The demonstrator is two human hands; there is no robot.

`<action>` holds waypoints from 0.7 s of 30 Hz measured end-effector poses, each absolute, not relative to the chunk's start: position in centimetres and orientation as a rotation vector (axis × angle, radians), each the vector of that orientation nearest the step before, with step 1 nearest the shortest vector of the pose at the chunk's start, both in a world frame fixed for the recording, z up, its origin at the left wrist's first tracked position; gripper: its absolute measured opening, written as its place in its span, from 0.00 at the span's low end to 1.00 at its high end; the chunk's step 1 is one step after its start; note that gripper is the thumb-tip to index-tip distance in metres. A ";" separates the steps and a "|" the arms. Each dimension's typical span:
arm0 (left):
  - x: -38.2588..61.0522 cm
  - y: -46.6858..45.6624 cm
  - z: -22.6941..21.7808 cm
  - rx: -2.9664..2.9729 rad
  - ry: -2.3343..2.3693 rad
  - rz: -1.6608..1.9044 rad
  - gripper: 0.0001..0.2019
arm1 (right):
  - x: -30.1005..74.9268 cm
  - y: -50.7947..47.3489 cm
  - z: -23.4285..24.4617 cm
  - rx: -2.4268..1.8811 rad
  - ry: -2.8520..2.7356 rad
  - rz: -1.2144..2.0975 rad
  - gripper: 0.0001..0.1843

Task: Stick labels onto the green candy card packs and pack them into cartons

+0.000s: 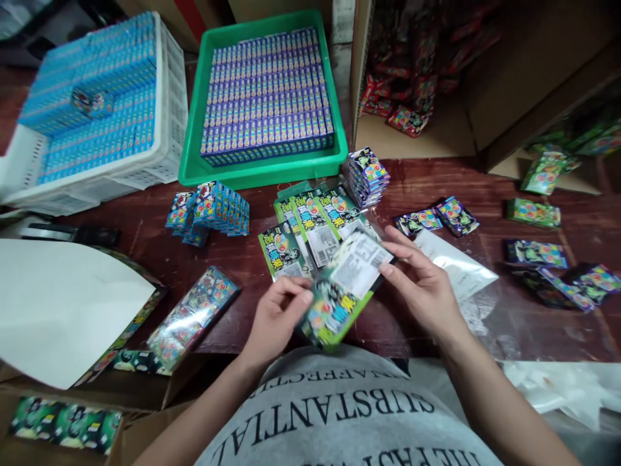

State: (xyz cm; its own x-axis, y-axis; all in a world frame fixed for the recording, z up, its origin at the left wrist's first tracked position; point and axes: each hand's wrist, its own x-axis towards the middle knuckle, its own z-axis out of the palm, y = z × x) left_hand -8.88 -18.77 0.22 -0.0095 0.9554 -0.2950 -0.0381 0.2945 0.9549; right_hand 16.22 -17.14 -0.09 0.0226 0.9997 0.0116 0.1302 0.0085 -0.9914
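Between my hands is a flat green-and-black printed packet (347, 299) with a white label panel, tilted and slightly blurred. My left hand (279, 316) pinches its lower left edge between thumb and fingers. At its upper right edge my right hand (423, 285) grips it, thumb on the front face. Several matching flat packets (310, 217) lie fanned on the table just beyond. A stack of small purple boxes (367, 175) stands behind them to the right. A clear plastic bag (453, 262) lies beside my right hand.
A green tray (189, 162) of purple boxes and a white crate (167, 123) of blue boxes stand at the back. Small blue boxes (218, 207) and a clear-wrapped pack (194, 314) lie left. Cardboard boxes (412, 145) stand back right; loose small boxes (533, 252) lie right.
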 end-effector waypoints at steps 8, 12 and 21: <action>-4.2 -13.8 0.8 1.238 0.870 0.846 0.36 | 15.6 -16.6 -1.0 -1.352 -1.173 0.973 0.26; -2.3 -13.8 -0.5 1.308 0.839 0.836 0.35 | 15.2 -17.4 -2.3 -1.389 -0.897 0.979 0.21; -1.9 -12.9 -1.3 1.209 1.014 0.786 0.08 | 15.5 -20.1 -3.3 -1.488 -0.778 0.903 0.23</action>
